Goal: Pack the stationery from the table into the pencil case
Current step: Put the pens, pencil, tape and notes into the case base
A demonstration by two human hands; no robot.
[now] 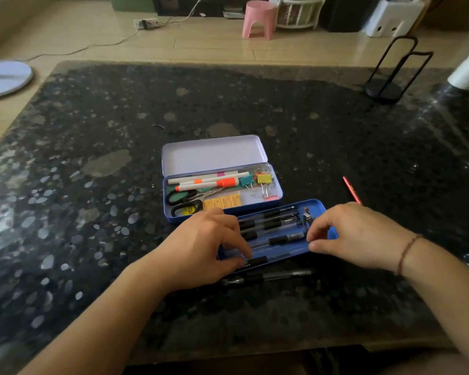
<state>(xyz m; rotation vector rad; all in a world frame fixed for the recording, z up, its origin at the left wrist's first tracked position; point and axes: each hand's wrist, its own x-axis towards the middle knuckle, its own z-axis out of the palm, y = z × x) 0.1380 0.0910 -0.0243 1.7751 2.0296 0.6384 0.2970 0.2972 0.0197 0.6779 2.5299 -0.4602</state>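
Pencil case (222,185) tray (320,209) half hidden under left hand (201,247) and right hand (355,234), grips unclear.

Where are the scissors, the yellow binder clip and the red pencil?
scissors (186,203): head view, on the black handles, inside the pencil case.
yellow binder clip (264,179): head view, on its yellow body.
red pencil (351,190): head view, on its shaft, lying on the table.

both hands reach forward, left hand (203,244) palm down, right hand (355,234) fingers curled.
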